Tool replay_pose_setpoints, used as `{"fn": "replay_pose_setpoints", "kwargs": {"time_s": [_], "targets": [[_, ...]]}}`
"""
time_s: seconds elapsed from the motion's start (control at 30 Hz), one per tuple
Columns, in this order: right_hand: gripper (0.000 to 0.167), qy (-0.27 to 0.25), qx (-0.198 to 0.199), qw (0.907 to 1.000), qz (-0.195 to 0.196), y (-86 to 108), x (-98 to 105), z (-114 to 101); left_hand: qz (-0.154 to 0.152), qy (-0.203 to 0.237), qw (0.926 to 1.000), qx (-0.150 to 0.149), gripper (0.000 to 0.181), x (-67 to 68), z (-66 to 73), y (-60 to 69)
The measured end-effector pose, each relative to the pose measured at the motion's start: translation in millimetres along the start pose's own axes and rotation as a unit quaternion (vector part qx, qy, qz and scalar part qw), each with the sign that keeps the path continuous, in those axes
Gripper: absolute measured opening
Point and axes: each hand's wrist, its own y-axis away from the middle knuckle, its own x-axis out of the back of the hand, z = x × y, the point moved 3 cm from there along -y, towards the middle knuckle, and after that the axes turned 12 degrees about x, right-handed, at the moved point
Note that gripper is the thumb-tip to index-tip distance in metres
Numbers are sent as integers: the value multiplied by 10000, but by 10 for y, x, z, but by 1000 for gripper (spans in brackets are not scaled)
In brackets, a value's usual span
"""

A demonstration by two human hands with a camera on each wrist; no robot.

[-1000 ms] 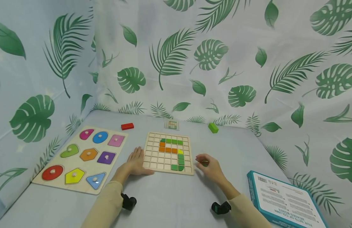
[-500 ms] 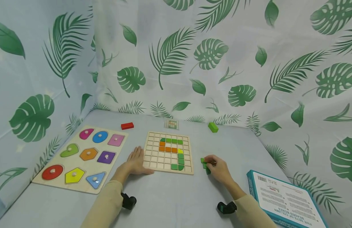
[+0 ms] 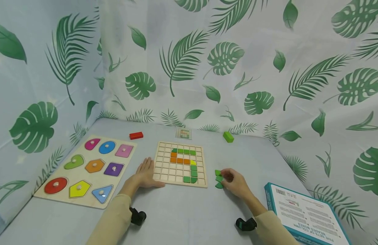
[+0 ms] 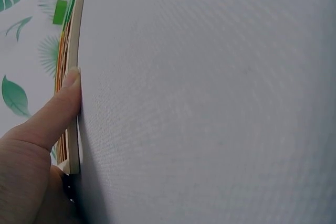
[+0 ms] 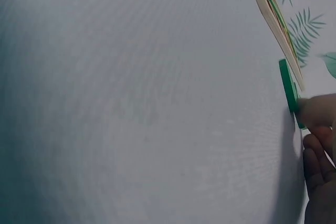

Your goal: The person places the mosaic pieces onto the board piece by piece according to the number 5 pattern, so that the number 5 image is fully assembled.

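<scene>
My left hand [image 3: 148, 176] lies with straight fingers along the left side of a square wooden grid board [image 3: 164, 175], its thumb on the near edge. In the left wrist view the thumb [image 4: 52, 114] presses the board's rim [image 4: 74, 124]. Green, orange and yellow tiles sit in some of the grid's squares. Right of the board, my right hand [image 3: 236, 183] has curled fingers at a short column of green tiles [image 3: 219, 178], pinching at their right side. From the right wrist, the thumb [image 5: 317, 111] meets a green tile [image 5: 288, 85]; the fingertips partly hide the tiles.
A shape-puzzle board with knobs [image 3: 95, 152] lies at the left. Behind the grid board are a red block [image 3: 136, 135], a small pattern card [image 3: 183, 133] and a green block [image 3: 228, 137]. A blue-edged box [image 3: 308, 214] stands at the right. Leaf-printed cloth walls surround the table.
My right hand has shifted right, away from the grid board. The green tiles by it, mostly covered before, now show spread in a column. The left hand stays put.
</scene>
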Motion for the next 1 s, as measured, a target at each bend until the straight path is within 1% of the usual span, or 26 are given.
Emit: {"fn": "replay_pose_setpoints", "kwargs": {"time_s": [0.13, 0.23, 0.3, 0.53, 0.63, 0.73, 0.9, 1.0], "targets": [[40, 64, 0, 10000, -46, -4, -17, -12, 23, 22, 10000, -8, 113, 0, -9, -9], [38, 213, 48, 9997, -58, -17, -30, -20, 42, 95, 9999, -37, 113, 3, -15, -16], [36, 250, 57, 9997, -42, -26, -34, -25, -3, 52, 10000, -13, 113, -6, -21, -27], [34, 143, 47, 9998, -105, -60, -46, -59, 78, 88, 9999, -52, 115, -63, -70, -93], [34, 10, 147, 9998, -93, -80, -64, -104, 76, 72, 9999, -56, 117, -73, -78, -108], [34, -164, 369, 9992, -21, -104, -103, -184, 110, 65, 9999, -98, 119, -83, -84, -111], [36, -311, 698, 9971, -10, -159, -209, -370, 108, 141, 9998, -130, 117, -57, -56, -67], [36, -392, 862, 9955, -58, -193, -285, -474, 42, 161, 9998, -78, 115, -36, -37, -34]]}}
